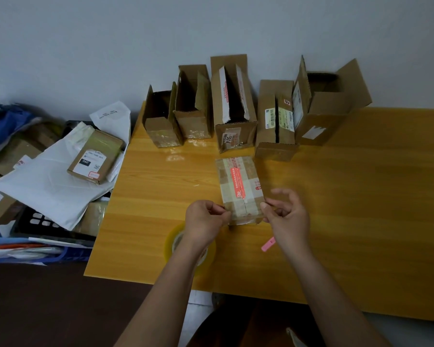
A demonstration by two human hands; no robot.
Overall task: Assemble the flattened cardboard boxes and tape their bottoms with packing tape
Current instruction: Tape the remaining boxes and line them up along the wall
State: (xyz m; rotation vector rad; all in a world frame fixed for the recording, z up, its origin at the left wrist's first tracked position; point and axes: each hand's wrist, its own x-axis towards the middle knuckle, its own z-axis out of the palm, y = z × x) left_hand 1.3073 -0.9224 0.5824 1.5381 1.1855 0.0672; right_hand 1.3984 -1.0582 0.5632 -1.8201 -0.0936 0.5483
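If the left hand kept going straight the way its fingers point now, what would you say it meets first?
Most likely the taped cardboard box lying on the table: the left hand points right, its fingertips already at the box's near left corner. Actual contact is unclear.

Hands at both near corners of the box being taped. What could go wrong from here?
1. The left hand and right hand seem to pinch clear tape across the box; it could wrinkle or stick to itself.
2. The tape roll sits under the left wrist and could get knocked.

Parcel-packing room; boxes [236, 106]; mailers [53, 186]; table [361, 196]
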